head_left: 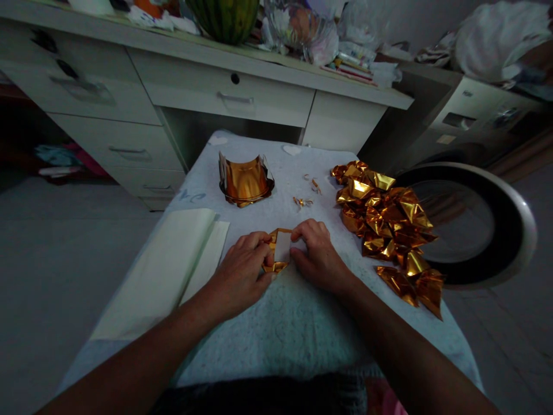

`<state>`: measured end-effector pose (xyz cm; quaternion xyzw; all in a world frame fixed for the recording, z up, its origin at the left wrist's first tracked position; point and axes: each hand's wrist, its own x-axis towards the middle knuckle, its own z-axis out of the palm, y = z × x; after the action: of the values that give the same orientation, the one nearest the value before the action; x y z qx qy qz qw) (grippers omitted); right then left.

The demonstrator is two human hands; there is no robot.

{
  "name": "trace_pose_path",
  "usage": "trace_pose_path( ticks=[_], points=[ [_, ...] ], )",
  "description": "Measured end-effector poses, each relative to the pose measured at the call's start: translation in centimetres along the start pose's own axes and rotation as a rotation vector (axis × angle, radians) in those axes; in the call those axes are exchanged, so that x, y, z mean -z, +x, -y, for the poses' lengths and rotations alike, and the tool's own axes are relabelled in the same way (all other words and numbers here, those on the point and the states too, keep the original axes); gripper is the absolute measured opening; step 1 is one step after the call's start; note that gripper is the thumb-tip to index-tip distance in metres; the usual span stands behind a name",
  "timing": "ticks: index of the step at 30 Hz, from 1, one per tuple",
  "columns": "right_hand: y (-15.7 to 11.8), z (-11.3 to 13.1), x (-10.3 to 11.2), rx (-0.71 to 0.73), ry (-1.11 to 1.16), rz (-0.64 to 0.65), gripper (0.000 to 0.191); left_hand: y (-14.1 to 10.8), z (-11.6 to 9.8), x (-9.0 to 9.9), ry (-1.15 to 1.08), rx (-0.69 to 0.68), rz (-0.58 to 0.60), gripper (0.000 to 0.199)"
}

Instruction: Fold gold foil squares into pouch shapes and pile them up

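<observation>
A small piece of gold foil paper with a pale inner face [282, 248] lies between my hands on the cloth-covered table. My left hand [247, 268] is closed on its left side, fingertips on the gold part. On the right edge, my right hand [317, 253] pinches it between thumb and forefinger. Beyond them stands a curved stack of gold foil sheets [246, 180]. Small gold twisted scraps [303, 202] lie to its right. Folded gold foil pieces [389, 213] form a long heap along the table's right side.
Pale paper sheets [159, 271] lie at the table's left. Behind is a white desk [233, 95] with a watermelon [225, 17] and clutter on top. A washing machine's open round door [525, 230] stands close to the table's right edge.
</observation>
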<state>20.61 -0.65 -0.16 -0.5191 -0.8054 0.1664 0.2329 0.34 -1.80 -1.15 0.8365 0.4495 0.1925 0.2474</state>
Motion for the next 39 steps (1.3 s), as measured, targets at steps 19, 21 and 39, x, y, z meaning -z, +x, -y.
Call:
trace_pose_path(
  ticks=[19, 21, 39],
  points=[
    [1.4, -0.2, -0.9, -0.038, 0.121, -0.041, 0.009, -0.2, 0.5, 0.1, 0.013, -0.081, -0.095, 0.04],
    [1.4, -0.5, -1.0, -0.062, 0.223, -0.077, 0.008, -0.2, 0.6, -0.2, 0.0, -0.032, -0.116, 0.053],
    [0.7, -0.3, 0.9, -0.258, 0.849, 0.041, 0.003, 0.7, 0.8, 2.1, -0.509, 0.232, -0.148, 0.016]
  ],
)
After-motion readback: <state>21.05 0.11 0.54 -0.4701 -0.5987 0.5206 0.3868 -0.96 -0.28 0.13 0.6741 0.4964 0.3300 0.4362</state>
